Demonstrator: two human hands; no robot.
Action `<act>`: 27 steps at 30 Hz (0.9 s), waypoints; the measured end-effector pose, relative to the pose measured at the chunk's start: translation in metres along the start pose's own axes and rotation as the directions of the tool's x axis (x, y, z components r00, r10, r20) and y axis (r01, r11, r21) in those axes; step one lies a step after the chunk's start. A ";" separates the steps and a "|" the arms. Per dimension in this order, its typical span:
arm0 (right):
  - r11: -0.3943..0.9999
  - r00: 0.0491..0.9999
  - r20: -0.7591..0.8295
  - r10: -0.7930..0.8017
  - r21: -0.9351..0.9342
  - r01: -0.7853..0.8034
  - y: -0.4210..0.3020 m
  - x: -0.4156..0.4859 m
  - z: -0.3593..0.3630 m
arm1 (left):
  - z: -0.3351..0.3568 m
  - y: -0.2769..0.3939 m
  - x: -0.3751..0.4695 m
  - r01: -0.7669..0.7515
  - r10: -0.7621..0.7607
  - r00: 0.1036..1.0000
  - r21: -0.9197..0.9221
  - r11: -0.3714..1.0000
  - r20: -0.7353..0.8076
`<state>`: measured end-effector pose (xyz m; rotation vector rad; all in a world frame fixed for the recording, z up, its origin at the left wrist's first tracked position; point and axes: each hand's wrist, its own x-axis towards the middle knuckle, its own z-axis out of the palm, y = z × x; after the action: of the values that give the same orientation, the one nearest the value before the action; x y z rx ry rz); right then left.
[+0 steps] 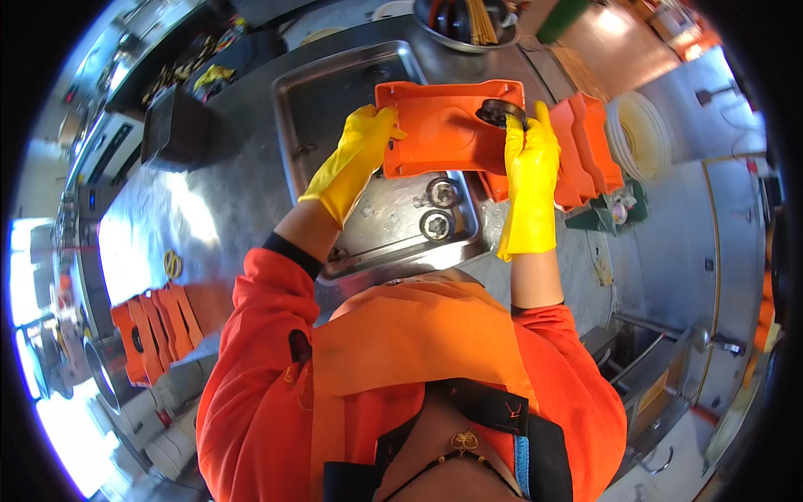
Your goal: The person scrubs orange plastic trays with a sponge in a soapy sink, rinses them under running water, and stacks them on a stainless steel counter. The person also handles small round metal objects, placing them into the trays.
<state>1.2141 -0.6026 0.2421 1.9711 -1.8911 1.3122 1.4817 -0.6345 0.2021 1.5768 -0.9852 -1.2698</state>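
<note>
My left hand, in a yellow rubber glove, grips the left end of an orange plastic tray, its thumb over the rim. The tray is held above a steel sink basin. My right hand, gloved alike, is at the tray's right end and holds a dark round object, perhaps a scrubber, against the inside near the right wall. Whether the right hand also grips the tray cannot be told. Below the tray, two round metal drain fittings lie in the basin.
Stacked orange trays stand just right of my right hand, with white round lids or tubs beyond. A metal bowl with sticks is at the far edge. A dark stack of containers stands left; more orange trays are lower left.
</note>
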 end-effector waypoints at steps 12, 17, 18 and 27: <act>0.990 -0.057 0.994 -0.096 0.090 -0.109 -0.185 -0.054 0.112 | -0.152 -0.112 -0.147 0.031 -0.162 0.856 -0.263 0.964 -0.492; 0.923 0.106 0.959 -0.263 0.282 -0.260 -0.213 -0.078 0.104 | -0.179 -0.140 -0.193 0.049 -0.363 0.780 -0.528 0.848 -0.509; 0.813 0.059 0.951 -0.303 0.290 -0.505 -0.208 -0.079 0.097 | -0.186 -0.148 -0.204 0.036 -0.380 0.774 -0.564 0.825 -0.507; 0.809 0.686 0.636 0.355 0.159 -0.566 -0.022 -0.039 0.069 | -0.268 -0.272 -0.265 -0.132 -0.598 0.532 -0.756 0.641 -0.599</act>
<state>1.2727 -0.6102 0.1853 2.3626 -2.7876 1.3146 1.7166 -0.2611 0.0545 1.3754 0.4167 -0.7310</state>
